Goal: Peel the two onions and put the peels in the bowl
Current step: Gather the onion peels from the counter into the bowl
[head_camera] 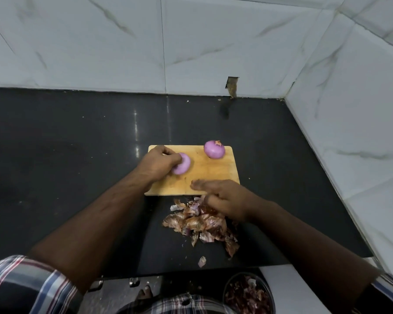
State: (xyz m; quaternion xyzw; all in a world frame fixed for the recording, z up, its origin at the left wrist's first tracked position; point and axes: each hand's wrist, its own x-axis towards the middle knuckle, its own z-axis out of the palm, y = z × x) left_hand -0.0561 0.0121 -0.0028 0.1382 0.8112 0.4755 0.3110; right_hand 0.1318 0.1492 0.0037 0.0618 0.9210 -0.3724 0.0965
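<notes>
**On the Counter: Gathering the Loose Peels**

On the cutting board, both onions appear fully peeled. One onion is gripped by the left hand; the second onion stands free at the far edge. The right hand is held flat with fingers extended, resting against the peel pile on the dark counter just below the board. The bowl, apparently already holding peels, sits below the counter edge; motion blur obscures the fingertips. Peels should be swept together first, then scooped in one handful. The stray scrap near the edge should be collected last.
</notes>
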